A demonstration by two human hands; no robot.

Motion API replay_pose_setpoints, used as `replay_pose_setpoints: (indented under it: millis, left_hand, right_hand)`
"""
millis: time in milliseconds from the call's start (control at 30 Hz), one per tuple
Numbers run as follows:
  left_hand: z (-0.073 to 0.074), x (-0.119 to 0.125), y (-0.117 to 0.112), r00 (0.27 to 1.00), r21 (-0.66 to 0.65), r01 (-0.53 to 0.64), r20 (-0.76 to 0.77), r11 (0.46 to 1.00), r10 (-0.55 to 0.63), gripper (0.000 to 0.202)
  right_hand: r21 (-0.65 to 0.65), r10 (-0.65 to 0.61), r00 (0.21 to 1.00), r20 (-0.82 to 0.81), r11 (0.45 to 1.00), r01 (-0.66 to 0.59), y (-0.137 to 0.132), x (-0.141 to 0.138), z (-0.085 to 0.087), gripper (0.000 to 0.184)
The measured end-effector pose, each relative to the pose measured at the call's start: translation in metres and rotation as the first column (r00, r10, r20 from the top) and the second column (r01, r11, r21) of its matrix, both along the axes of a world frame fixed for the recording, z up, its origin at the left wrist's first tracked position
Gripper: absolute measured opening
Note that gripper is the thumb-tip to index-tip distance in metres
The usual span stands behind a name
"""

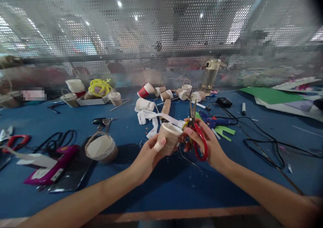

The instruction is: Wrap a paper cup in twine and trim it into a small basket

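Note:
My left hand is closed round a paper cup wrapped in brown, burlap-like material, tilted with its white rim up. A whitish strip stretches from the cup's rim toward the left. In my right hand are red-handled scissors, blades pointing up and away, beside the cup's right side. The fingers of that hand also lie close to the cup; whether they touch it is unclear. A brown roll and crumpled white material lie just beyond the cup.
A handled cup basket stands at left near a purple box and a black tray. A blue glue gun with its black cord lies at right. Several cups line the back by a clear jug. Green sheets are far right.

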State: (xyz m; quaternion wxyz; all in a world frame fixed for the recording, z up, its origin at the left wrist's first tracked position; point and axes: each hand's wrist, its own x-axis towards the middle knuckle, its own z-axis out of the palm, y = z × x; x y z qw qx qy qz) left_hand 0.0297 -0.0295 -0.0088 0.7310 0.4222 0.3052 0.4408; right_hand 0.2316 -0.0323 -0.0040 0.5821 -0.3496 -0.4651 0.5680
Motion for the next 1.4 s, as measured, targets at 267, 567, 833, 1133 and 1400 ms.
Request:
replay_pose_setpoints:
  millis: [267,567,833,1133,1400]
  left_hand:
    - [0.007,-0.003,-0.002,0.988,0.024,0.015,-0.152,1.000,-0.011,0.057]
    - [0.004,-0.001,-0.001,0.968,0.204,-0.038,-0.236,0.978,0.086,0.068]
    - [-0.013,-0.019,-0.003,0.881,0.681,0.047,-0.372,0.731,0.291,0.073]
    - [-0.012,-0.024,0.001,0.790,0.886,0.213,-0.404,0.412,0.461,0.076]
    - [-0.002,-0.024,0.004,0.781,0.958,0.231,-0.285,0.167,0.556,0.065]
  right_hand:
    - [0.055,-0.029,0.996,0.080,0.998,0.025,-0.002,-0.002,0.002,0.045]
    - [0.213,-0.069,0.956,0.287,0.977,0.006,-0.004,0.006,0.003,0.034]
    - [0.544,-0.392,0.588,0.707,0.833,-0.099,-0.008,0.017,0.000,0.014]
    - [0.592,-0.525,0.294,0.799,0.770,-0.235,-0.013,0.018,0.002,0.036]
    - [0.676,-0.642,0.214,0.736,0.686,-0.267,-0.015,0.015,-0.003,0.039]
